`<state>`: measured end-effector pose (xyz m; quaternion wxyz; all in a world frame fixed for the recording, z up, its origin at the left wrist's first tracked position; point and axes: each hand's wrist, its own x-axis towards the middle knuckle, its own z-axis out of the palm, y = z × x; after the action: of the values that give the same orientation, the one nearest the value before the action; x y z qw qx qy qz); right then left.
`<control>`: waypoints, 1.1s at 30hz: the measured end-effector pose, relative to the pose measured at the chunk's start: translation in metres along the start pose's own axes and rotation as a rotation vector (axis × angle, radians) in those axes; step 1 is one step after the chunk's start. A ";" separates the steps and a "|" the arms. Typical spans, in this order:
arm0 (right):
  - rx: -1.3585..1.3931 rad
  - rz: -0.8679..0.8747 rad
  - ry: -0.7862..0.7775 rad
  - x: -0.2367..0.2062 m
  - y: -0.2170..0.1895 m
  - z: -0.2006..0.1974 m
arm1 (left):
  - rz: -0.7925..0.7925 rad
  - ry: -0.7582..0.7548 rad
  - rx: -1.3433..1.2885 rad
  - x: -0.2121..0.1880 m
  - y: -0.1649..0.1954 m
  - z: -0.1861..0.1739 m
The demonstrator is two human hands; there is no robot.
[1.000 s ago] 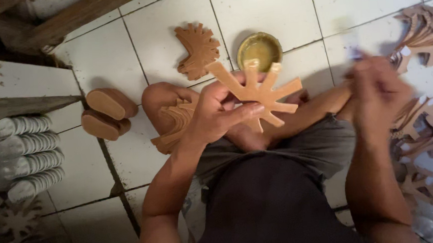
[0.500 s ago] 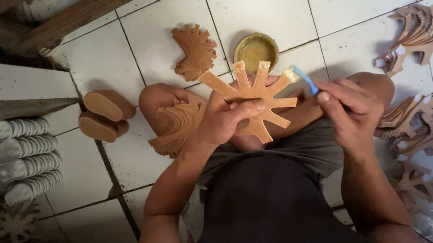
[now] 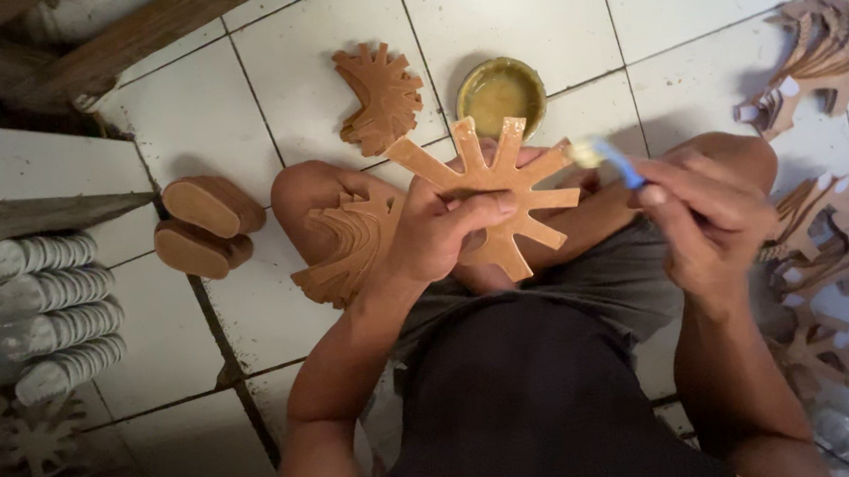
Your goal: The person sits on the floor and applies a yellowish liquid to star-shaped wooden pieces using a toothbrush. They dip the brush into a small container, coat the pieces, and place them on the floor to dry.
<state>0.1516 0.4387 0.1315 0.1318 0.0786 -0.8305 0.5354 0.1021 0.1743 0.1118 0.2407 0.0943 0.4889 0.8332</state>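
Head view, from left to right: rows of pale rounded pieces (image 3: 41,311) lie stacked at the floor's edge, then two brown oval blocks (image 3: 206,225) on the white tiles. Next comes a fanned stack of brown cut-outs (image 3: 351,248) against the person's knee. The left hand (image 3: 439,233) has its grip closed around the lower spokes of a flat sun-shaped piece (image 3: 495,190), held up above the lap. Behind it on the floor sit a second pile of cut-outs (image 3: 381,96) and a shallow yellow bowl (image 3: 501,94). The right hand (image 3: 703,217) pinches a blue-handled brush (image 3: 604,155), its pale tip just beside a spoke. Likely risks: the thin spokes may snap under pressure, a loaded brush could drip onto the shorts, and the bowl could tip if knocked by a knee.
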 end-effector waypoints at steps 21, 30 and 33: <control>0.218 0.128 0.088 -0.001 0.004 0.025 | 0.269 0.231 -0.058 0.010 -0.007 0.036; 0.067 0.047 0.057 -0.001 0.003 0.019 | 0.363 0.258 -0.038 0.011 -0.016 0.027; 0.116 0.067 0.087 -0.005 0.004 0.018 | 0.366 0.233 -0.114 0.011 -0.013 0.028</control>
<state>0.1529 0.4242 0.1198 0.1452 0.0349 -0.7938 0.5896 0.1076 0.2067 0.1138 0.0321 0.0707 0.4403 0.8945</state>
